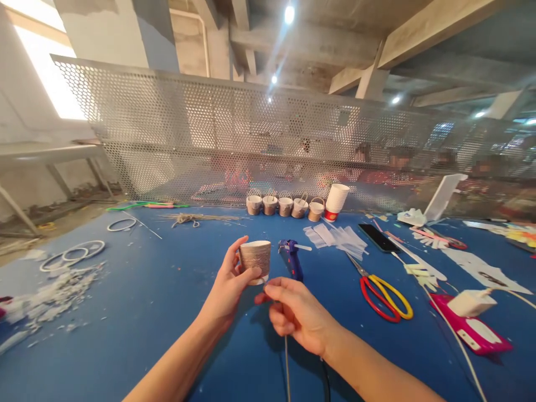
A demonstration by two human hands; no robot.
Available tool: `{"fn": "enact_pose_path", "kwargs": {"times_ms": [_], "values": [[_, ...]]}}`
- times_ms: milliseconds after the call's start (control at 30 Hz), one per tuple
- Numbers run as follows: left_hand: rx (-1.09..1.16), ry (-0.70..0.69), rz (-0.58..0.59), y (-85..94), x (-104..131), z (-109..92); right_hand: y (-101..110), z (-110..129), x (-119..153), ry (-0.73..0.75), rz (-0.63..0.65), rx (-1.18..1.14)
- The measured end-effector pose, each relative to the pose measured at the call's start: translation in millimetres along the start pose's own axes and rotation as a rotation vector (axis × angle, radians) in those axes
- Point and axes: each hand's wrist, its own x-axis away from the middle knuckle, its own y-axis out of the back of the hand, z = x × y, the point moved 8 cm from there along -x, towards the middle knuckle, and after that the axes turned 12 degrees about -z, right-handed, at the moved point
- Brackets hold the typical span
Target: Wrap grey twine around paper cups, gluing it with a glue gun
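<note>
My left hand (228, 285) is wrapped round a paper cup (256, 258) wound with grey-brown cord, its white rim facing up. A white strip shows at the cup's lower edge. Just right of the base, my right hand (293, 307) pinches the cord (287, 363), whose loose length hangs down below the fingers. The exact spot where the cord meets the cup is hidden by the fingertips. Beyond my right hand, a blue glue gun (293, 259) lies on the table with a pale glue stick in its back.
Several cord-wrapped cups (285, 206) with handles and stacked paper cups (337, 196) line the back of the blue table (167, 318). Scissors (387, 298), a phone (379, 238) and a pink power strip (471, 326) lie right. White rings (75, 255) and scraps (62, 296) lie left. A perforated metal screen (167, 123) stands behind.
</note>
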Motion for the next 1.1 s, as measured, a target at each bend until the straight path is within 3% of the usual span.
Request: {"fn": "enact_pose_path", "kwargs": {"times_ms": [167,433,1100], "values": [[-0.006,0.062,0.009,-3.5,3.9,7.9,18.4,35.6,4.3,0.455,-0.217,0.419],[0.081,0.166,0.027,-7.1,5.8,16.7,15.1,54.5,13.2,0.747,-0.312,0.628],[0.066,0.218,0.083,-13.9,12.6,20.7,30.1,46.9,4.6,0.628,-0.379,0.491]]}}
